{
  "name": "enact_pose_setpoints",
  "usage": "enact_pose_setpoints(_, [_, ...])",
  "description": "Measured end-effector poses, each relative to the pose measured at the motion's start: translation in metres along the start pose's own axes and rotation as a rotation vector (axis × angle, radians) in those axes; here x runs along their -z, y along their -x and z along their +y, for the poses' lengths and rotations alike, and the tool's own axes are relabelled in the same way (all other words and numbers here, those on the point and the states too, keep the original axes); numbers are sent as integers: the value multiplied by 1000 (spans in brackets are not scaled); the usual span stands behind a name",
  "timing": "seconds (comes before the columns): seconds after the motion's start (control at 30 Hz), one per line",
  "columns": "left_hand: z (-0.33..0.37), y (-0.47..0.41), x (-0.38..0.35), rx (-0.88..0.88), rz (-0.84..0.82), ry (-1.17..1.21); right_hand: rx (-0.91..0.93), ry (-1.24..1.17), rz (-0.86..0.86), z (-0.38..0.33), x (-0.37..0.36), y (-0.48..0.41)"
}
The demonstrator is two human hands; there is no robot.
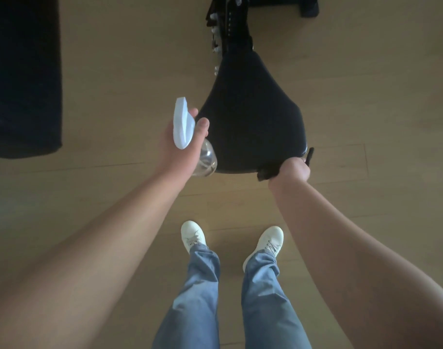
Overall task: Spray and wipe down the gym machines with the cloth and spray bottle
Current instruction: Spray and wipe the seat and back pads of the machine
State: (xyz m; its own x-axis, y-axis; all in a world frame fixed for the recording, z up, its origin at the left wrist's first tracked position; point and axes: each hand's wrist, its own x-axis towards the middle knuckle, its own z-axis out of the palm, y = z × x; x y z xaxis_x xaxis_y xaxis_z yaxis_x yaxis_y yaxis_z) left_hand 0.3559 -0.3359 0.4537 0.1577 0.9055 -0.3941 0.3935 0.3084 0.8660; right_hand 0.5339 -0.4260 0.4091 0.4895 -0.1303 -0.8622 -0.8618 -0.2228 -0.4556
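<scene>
Left hand (178, 139) grips spray bottle (182, 127), right hand (292, 170) clutches cloth (264, 174) at seat (250, 117)'s near edge over floor (366, 102).

Open floor (129, 59) flanks the seat (253, 109); dark, possibly padded block (21, 71) far left.

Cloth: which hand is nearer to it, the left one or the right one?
Right. The right hand grips the cloth at the near edge of the seat; the left hand holds the bottle to its left, apart from it.
</scene>
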Motion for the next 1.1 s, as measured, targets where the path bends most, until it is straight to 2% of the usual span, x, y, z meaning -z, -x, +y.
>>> enact_pose_setpoints(0.17, [2,-1,-6,-14,-30,-4,12,199,-62,43,-9,17])
enact_pose_setpoints(0.3, [2,-4,-5,-38,-43,-9,-63,179,-117,56,-19,24])
enact_pose_setpoints(0.53, [-3,-6,1,-59,34,-61,-301,83,-453,69,-24,55])
enact_pose_setpoints(0.67, [0,-2,6,-72,43,-76,-250,198,-544,72,-11,52])
enact_pose_setpoints(0.77, [3,1,6,-84,27,-78,-62,293,-580,58,5,49])
enact_pose_setpoints(0.93, [0,3,0,-70,18,-67,535,560,-405,9,26,44])
enact_pose_setpoints(1.0, [-2,3,-1,-74,-5,-79,753,652,-396,-6,27,44])
enact_pose_setpoints(1.1, [-3,2,-1,-68,-10,-82,1106,1087,-461,-15,17,25])
